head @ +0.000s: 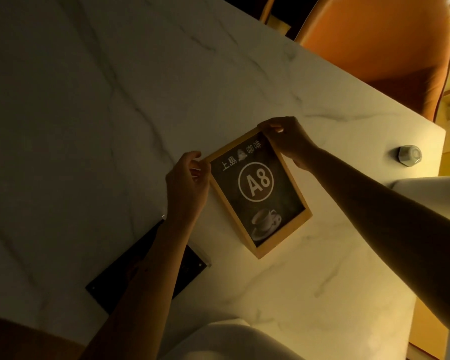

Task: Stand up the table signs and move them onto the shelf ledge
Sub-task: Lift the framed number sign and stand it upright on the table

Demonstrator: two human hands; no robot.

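A wooden-framed table sign (pixel 257 193) with a dark face, "A8" in a circle and a coffee cup picture, is held over the white marble table (pixel 115 113). My left hand (pixel 186 187) pinches its upper left corner. My right hand (pixel 287 140) pinches its upper right corner. The sign's lower edge is near or on the tabletop; I cannot tell if it touches. A second, flat black sign (pixel 187 266) lies on the table under my left forearm, partly hidden.
An orange chair (pixel 374 48) stands beyond the table's far right edge. A small faceted silver object (pixel 410 155) sits near the table's right corner. The table's right edge runs diagonally past my right arm. No shelf ledge is in view.
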